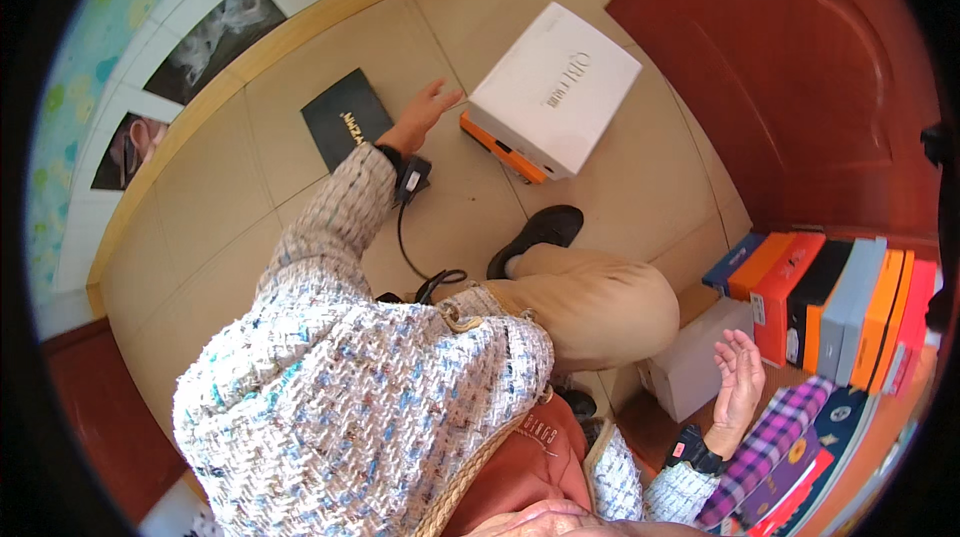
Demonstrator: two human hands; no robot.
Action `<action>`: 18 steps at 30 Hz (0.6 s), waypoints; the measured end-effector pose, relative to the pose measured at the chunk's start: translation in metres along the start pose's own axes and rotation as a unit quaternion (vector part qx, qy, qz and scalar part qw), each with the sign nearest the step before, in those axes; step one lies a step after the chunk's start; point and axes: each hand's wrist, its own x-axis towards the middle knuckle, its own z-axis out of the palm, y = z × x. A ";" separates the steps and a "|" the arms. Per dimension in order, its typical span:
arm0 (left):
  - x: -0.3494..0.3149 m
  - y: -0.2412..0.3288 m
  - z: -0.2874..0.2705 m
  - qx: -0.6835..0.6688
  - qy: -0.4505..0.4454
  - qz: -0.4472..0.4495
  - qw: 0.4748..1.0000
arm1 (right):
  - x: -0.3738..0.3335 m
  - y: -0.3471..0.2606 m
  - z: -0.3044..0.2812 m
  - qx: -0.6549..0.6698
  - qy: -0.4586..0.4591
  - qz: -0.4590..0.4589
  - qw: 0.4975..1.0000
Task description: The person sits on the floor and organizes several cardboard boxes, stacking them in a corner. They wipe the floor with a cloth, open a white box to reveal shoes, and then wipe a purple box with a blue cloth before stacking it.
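My left hand (422, 117) reaches out over the tiled floor, fingers stretched and nothing in them. Just right of its fingertips stands a white box (555, 87) on top of an orange box (500, 152). A flat dark box (345, 117) with gold lettering lies to the left, close to my wrist. My right hand (740, 377) is raised at the lower right, palm up with fingers extended, holding nothing. Close to it are a plain pale box (695, 357) and a row of shoeboxes. Whether it touches either cannot be told.
The row includes a red shoebox (780, 302), a black one (822, 297) and a grey-blue one (860, 307). Below it lies a purple checked cloth-like item (770, 447). A red-brown door (800, 77) closes the upper right. A black cable (402, 232) trails near my foot (545, 237).
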 end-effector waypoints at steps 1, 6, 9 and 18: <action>-0.004 -0.015 -0.014 0.010 0.049 0.001 0.999 | 0.011 0.004 0.007 -0.006 -0.010 0.014 1.000; -0.045 -0.097 -0.137 0.231 0.413 0.068 0.878 | 0.054 0.028 0.031 0.006 -0.045 0.084 0.995; -0.053 -0.114 -0.157 0.074 0.346 -0.024 0.935 | 0.084 0.048 0.043 0.015 -0.062 0.107 0.992; 0.017 0.004 -0.007 0.035 0.012 0.101 0.994 | 0.172 0.104 0.121 -0.041 -0.132 0.136 0.981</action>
